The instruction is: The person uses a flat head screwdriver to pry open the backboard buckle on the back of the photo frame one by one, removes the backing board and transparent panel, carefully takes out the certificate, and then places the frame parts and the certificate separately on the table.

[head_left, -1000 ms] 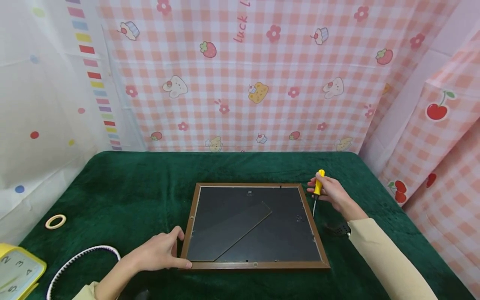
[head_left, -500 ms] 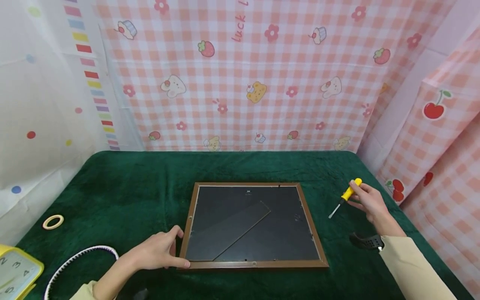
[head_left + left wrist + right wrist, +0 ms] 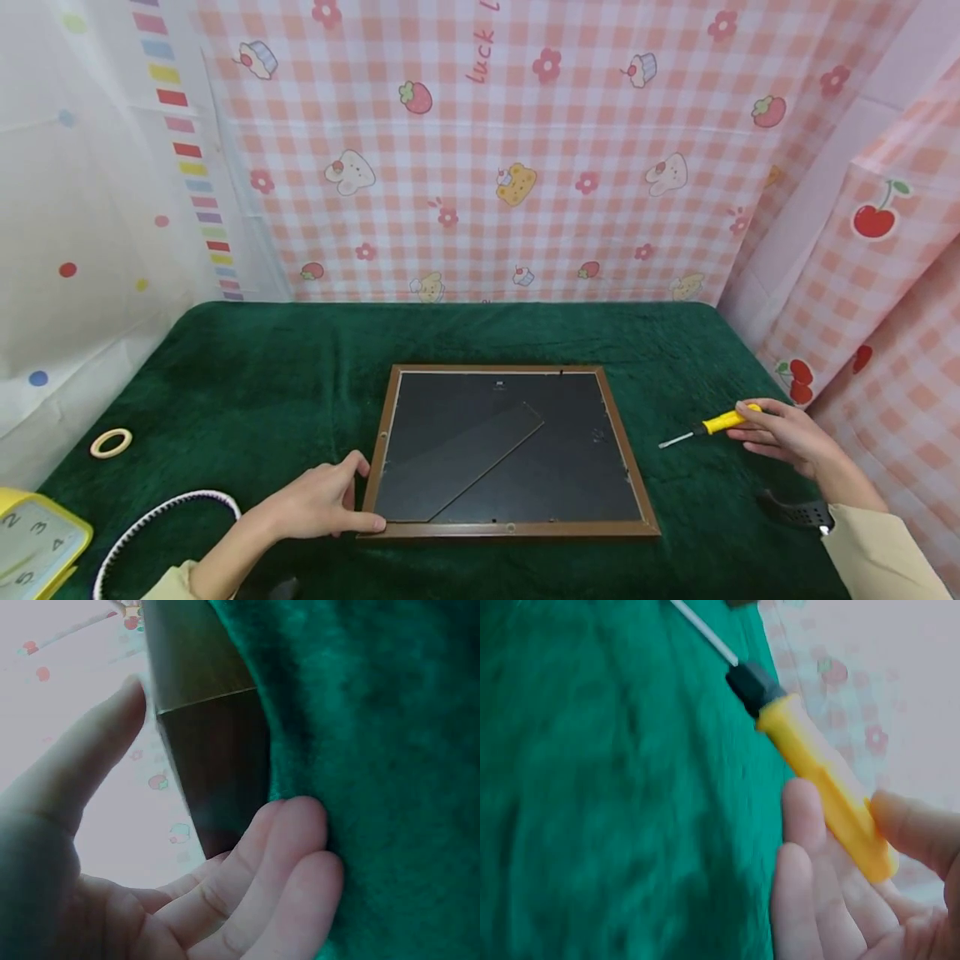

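Observation:
A brown picture frame (image 3: 570, 529) lies face down on the green cloth, its black backing board (image 3: 558, 475) with a flat stand showing. At its near left corner my left hand (image 3: 318, 502) holds the frame, the thumb on the front edge and the fingers along the left side. The left wrist view has the frame's corner (image 3: 217, 765) between thumb and fingers. Off to the right of the frame, my right hand (image 3: 798, 437) pinches a screwdriver (image 3: 723, 422) by its yellow handle. Its metal shaft points left, tip apart from the frame.
Green cloth (image 3: 300, 392) covers the table. On the left lie a light wooden ring (image 3: 111, 443), a white-and-dark hoop-like band (image 3: 123, 537) and a yellow clock (image 3: 37, 542). A pink checked curtain (image 3: 480, 233) hangs behind.
My right hand has moved right, away from the frame's right edge, with the screwdriver tilting from near upright to nearly flat. The left hand and frame have stayed put.

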Tool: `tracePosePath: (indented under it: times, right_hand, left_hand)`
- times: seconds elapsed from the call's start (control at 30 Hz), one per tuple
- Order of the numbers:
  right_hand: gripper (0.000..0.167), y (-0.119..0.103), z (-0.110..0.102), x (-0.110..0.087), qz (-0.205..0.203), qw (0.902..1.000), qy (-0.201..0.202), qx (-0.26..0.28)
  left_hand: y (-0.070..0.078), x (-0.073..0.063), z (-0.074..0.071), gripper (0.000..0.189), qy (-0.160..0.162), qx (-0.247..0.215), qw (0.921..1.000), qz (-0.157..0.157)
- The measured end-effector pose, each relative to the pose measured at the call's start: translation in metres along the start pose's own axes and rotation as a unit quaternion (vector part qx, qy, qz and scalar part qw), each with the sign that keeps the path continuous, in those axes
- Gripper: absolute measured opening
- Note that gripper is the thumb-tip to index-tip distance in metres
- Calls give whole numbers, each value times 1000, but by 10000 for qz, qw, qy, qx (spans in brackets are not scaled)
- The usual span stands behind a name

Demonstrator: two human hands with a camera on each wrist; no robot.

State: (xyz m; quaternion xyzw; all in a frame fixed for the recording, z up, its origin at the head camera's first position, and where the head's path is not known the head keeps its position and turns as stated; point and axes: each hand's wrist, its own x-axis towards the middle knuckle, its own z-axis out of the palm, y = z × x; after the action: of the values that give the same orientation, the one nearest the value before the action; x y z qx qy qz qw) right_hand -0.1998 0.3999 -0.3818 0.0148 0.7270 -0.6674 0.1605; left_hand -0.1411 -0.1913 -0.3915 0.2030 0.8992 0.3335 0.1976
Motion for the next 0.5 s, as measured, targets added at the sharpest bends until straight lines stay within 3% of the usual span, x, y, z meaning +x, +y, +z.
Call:
tracePosePath:
  times: [0.13,0.33,0.5]
  right_hand:
    - [19,6,-16,-5,322,9984,-285,-376]
    - [33,15,-28,-9,809,9872,-589,-1240]
    - [47,12,-24,-10,886,9729,-363,-2105]
  left_hand:
    - [0,1,1,61,119,-129,9998,-115]
    - [0,3,1,84,31,-309,9993,-220]
    - [0,7,0,90,86,-473,9987,-144]
